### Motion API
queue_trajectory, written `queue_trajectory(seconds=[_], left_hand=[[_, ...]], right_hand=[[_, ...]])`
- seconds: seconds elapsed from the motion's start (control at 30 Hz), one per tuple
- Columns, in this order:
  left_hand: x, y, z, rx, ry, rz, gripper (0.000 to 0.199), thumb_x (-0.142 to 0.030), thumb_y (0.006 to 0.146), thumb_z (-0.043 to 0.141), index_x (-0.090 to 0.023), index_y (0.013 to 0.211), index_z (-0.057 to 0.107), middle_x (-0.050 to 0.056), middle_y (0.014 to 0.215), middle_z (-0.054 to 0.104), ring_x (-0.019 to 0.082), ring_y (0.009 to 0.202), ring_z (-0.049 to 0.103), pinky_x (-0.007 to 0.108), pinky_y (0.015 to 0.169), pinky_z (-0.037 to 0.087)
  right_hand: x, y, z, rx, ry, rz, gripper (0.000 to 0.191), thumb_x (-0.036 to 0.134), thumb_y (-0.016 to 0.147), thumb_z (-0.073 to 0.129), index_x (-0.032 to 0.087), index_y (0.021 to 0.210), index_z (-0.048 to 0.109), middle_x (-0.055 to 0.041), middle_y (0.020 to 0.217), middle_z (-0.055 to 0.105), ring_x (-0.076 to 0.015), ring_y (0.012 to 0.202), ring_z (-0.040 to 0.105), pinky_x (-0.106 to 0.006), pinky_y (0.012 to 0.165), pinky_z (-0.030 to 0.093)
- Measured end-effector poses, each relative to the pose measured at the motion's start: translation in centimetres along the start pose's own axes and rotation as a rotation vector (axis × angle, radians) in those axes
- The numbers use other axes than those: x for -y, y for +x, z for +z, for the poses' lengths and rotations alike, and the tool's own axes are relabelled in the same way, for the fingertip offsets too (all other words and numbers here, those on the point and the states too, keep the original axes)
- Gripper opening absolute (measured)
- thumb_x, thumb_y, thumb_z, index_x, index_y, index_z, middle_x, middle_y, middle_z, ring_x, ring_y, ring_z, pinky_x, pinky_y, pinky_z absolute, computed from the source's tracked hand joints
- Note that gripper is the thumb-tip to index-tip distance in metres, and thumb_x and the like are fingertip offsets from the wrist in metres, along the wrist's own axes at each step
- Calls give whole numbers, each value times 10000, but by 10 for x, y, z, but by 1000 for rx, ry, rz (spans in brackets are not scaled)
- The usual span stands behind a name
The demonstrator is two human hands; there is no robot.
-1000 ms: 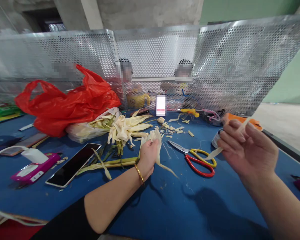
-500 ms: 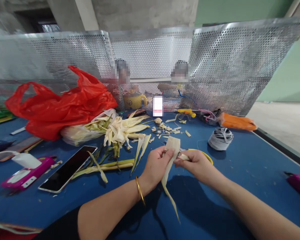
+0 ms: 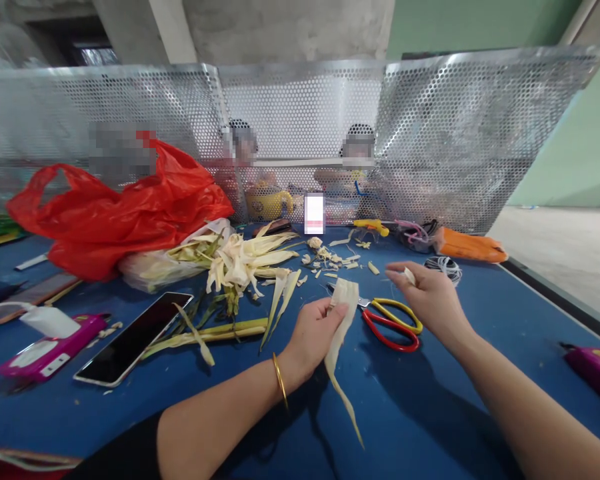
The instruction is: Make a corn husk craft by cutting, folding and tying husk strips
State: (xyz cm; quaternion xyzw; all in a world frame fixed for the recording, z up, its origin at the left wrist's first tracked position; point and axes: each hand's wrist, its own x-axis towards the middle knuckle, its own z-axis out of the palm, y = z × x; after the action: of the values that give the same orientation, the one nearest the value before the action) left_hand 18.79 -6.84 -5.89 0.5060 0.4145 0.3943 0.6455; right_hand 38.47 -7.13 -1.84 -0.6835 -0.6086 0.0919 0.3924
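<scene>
My left hand [image 3: 316, 328] is closed on a long pale husk strip [image 3: 341, 340], whose wide end stands up past the thumb and whose thin tail hangs down toward me. My right hand [image 3: 427, 293] is closed round a small whitish piece [image 3: 409, 275], mostly hidden by the fingers. Between the hands, scissors [image 3: 393, 325] with one yellow and one red handle lie on the blue table, their blades partly behind the strip. Beyond my right hand sits a ball of grey-white string [image 3: 445, 268], partly covered by it.
Pale husks [image 3: 245, 260] lie left of centre beside a red plastic bag [image 3: 125, 213]. Nearer are a phone [image 3: 135, 339] and a magenta power strip [image 3: 55, 350]. Husk scraps [image 3: 330, 257] and an orange packet [image 3: 470, 245] lie farther back, before a perforated metal screen [image 3: 300, 107] with people behind.
My right hand has moved away from the strip, up and to the right, with the small piece, uncovering the scissors' handles. My left hand has barely moved.
</scene>
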Motion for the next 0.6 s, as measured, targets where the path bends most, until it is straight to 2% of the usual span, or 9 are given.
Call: queue_trajectory(seconds=[0.1, 0.2, 0.3, 0.4, 0.6], left_hand=[[-1, -4, 3, 70, 32, 9, 353, -505, 741, 627, -154, 770, 649, -25, 553, 548, 93, 455, 445, 208, 445, 338], [-2, -5, 5, 123, 47, 34, 381, -521, 728, 642, -142, 762, 658, -6, 607, 577, 102, 519, 474, 208, 484, 349], [-3, -4, 3, 65, 71, 106, 377, -508, 717, 666, -135, 770, 676, -2, 661, 594, 104, 589, 475, 208, 545, 364], [-4, -3, 0, 0, 102, 150, 366, -499, 744, 644, -135, 735, 681, -10, 642, 571, 99, 591, 446, 206, 543, 343], [-4, -5, 3, -39, -34, 74, 346, -481, 731, 653, -136, 729, 675, -10, 628, 571, 104, 575, 455, 215, 532, 341]], right_hand=[[14, -13, 9, 218, 287, 31, 298, 471, 748, 607, 185, 796, 676, -3, 623, 581, -165, 609, 496, -278, 584, 376], [21, -23, 20, 339, 376, 39, 277, 438, 727, 617, 184, 629, 565, 37, 555, 456, -119, 553, 392, -248, 531, 311], [20, -27, 25, 382, 358, 28, 306, 416, 735, 596, 194, 568, 467, 56, 536, 366, -102, 532, 321, -236, 500, 251], [18, -27, 24, 401, 357, 30, 322, 442, 748, 570, 196, 572, 458, 60, 536, 337, -100, 528, 294, -236, 497, 233], [16, -25, 23, 390, 370, 27, 334, 470, 772, 534, 188, 599, 486, 44, 569, 368, -112, 565, 318, -244, 530, 263]])
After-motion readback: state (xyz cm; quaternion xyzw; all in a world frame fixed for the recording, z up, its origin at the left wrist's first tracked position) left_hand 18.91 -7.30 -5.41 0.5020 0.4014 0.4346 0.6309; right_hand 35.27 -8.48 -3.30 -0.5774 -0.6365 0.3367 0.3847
